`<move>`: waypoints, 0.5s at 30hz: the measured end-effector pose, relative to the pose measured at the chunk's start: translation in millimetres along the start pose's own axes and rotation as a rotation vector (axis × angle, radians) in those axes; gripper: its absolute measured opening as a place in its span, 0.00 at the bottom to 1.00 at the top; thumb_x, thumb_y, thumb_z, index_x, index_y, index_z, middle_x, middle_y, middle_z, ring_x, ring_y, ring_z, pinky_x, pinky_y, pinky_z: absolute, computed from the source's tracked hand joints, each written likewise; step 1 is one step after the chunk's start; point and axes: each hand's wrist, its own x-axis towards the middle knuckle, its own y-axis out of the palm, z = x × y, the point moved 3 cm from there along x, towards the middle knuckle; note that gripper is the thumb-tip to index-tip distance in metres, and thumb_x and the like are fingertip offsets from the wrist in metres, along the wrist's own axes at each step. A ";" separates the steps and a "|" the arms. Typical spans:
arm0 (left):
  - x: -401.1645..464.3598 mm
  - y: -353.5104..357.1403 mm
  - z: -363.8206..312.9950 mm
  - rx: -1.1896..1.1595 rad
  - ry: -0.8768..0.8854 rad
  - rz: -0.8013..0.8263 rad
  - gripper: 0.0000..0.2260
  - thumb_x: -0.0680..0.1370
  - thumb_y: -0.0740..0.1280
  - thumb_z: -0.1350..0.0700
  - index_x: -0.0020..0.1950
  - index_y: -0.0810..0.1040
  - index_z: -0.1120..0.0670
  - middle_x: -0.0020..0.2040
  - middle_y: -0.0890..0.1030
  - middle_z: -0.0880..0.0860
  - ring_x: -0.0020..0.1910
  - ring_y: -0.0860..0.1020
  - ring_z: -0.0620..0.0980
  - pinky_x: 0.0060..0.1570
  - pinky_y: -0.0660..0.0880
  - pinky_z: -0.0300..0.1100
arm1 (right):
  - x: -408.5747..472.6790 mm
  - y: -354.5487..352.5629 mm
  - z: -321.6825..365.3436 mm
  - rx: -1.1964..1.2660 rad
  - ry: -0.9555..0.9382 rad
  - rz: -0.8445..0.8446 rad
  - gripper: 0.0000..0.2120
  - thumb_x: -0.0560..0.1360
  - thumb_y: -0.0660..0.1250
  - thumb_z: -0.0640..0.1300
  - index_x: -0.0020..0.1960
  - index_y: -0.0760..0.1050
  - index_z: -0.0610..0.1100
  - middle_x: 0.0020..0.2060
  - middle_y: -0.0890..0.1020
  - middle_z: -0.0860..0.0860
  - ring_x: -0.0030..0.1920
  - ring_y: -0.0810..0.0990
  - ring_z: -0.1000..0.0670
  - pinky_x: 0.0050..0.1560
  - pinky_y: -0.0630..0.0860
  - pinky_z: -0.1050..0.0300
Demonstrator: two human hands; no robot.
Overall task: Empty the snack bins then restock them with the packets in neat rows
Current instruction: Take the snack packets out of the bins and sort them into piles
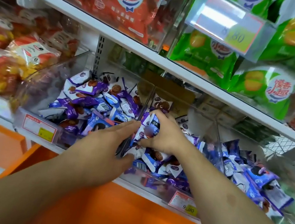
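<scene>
Head view: a clump of purple-and-white packets (pixel 146 129) is gripped by the right hand (pixel 164 134), fingers curled over it, above the middle bin (pixel 160 181) beside its clear divider (pixel 137 118). The left hand (pixel 103 147), fingers straight, is pressed against the clump from eight o'clock; loose packets are heaped at five o'clock, nearer the right hand.

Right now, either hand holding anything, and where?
Right hand grips a bunch of snack packets from above. Left hand lies open against them, holding nothing.
</scene>
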 end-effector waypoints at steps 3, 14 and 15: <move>-0.9 -0.1 -0.3 -0.003 -0.008 0.017 0.36 0.81 0.67 0.44 0.81 0.47 0.29 0.81 0.52 0.29 0.81 0.58 0.40 0.77 0.66 0.46 | -1.9 -2.9 3.6 -0.008 -0.017 0.017 0.44 0.58 0.85 0.62 0.69 0.68 0.66 0.64 0.70 0.51 0.65 0.72 0.45 0.65 0.75 0.44; -3.1 -5.3 -7.7 -0.033 -0.047 0.049 0.35 0.82 0.67 0.44 0.82 0.50 0.32 0.81 0.59 0.36 0.77 0.68 0.48 0.69 0.73 0.50 | -21.8 -18.6 -6.0 0.212 -0.080 -0.113 0.22 0.64 0.83 0.40 0.51 0.77 0.53 0.42 0.85 0.54 0.41 0.84 0.53 0.39 0.81 0.54; -2.6 -5.5 -8.2 -0.037 -0.058 0.051 0.34 0.82 0.67 0.44 0.82 0.50 0.32 0.81 0.60 0.38 0.75 0.71 0.49 0.67 0.75 0.50 | -27.1 -24.0 -7.5 0.271 -0.063 -0.137 0.21 0.64 0.83 0.39 0.51 0.78 0.52 0.41 0.85 0.52 0.38 0.84 0.53 0.38 0.82 0.52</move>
